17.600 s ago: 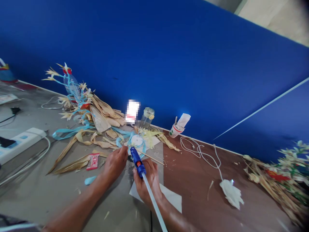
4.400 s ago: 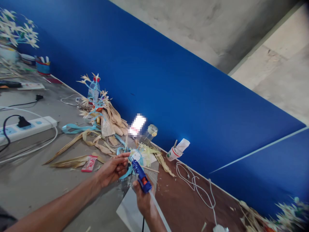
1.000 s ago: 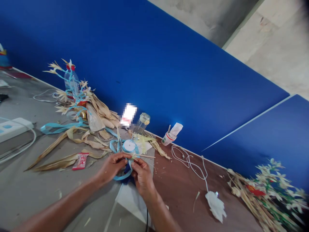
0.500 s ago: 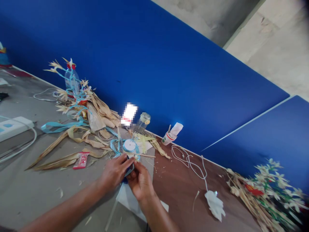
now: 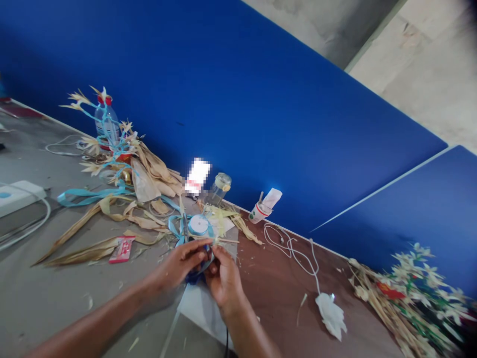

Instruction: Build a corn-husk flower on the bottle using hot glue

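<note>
My left hand and my right hand meet over a white sheet of paper, fingers pinched together on a strip of light blue ribbon and a thin stick. A dark blue glue gun lies on the paper, mostly hidden under both hands. Just beyond my fingers stands a spool of light blue ribbon, with a pale wooden stick beside it.
Dried husk strips and loose blue ribbon litter the table's left. A decorated bottle, a glass jar and a paper cup stand along the blue partition. A white cable and white flower lie right; stems far right.
The glue gun, held in my right hand earlier, now lies under my hands. Over the last second both hands stayed pinched together on the ribbon, shifting only slightly.
</note>
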{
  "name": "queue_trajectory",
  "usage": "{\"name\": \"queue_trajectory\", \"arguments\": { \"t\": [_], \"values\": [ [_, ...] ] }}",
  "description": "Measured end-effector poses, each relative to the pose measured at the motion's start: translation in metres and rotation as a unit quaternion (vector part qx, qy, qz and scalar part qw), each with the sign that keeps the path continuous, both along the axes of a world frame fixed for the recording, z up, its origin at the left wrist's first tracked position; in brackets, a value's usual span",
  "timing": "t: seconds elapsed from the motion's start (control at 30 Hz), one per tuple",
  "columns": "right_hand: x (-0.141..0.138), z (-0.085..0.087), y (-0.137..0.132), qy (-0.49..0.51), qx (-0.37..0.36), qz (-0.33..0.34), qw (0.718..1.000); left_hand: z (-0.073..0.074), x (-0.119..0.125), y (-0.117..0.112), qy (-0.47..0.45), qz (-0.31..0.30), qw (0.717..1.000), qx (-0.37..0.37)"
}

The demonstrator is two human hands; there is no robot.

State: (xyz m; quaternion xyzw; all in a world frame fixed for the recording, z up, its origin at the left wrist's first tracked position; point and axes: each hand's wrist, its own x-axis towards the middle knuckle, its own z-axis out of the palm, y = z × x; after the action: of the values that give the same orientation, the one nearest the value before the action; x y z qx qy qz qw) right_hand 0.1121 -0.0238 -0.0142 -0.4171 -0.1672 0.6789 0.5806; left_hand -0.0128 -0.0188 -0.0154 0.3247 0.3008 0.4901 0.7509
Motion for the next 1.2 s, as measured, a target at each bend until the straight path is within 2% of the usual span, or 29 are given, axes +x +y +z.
{"name": "queue_trajectory", "arguments": {
  "t": [0.07,0.2,0.33,0.43,0.57,0.67,0.9,1.2],
  "values": [
    [0.004,0.004,0.002,-0.002,0.012,0.022,1.000,0.003,-0.004,0.000,0.024,-0.023,0.999,0.005],
    [0.009,0.007,0.007,-0.017,0.019,0.062,0.998,-0.001,-0.011,0.002,-0.009,-0.089,0.994,-0.054],
    [0.008,0.001,0.008,-0.035,0.023,0.117,0.992,-0.010,-0.010,0.005,-0.037,-0.111,0.991,-0.067],
    [0.006,-0.003,0.008,-0.036,0.040,0.162,0.985,-0.011,-0.008,0.004,-0.023,-0.101,0.991,-0.081],
    [0.005,-0.002,0.006,-0.041,0.028,0.156,0.986,-0.008,-0.007,0.003,0.015,-0.061,0.995,-0.077],
    [0.005,-0.001,0.004,-0.058,0.016,0.154,0.986,-0.006,-0.008,0.003,0.020,-0.055,0.994,-0.091],
    [0.006,-0.002,0.004,-0.112,0.025,0.165,0.980,-0.005,-0.013,0.004,-0.031,-0.092,0.984,-0.147],
    [0.007,0.000,0.003,-0.134,0.027,0.178,0.975,-0.008,-0.017,0.002,-0.021,-0.109,0.989,-0.097]
  ]
}}
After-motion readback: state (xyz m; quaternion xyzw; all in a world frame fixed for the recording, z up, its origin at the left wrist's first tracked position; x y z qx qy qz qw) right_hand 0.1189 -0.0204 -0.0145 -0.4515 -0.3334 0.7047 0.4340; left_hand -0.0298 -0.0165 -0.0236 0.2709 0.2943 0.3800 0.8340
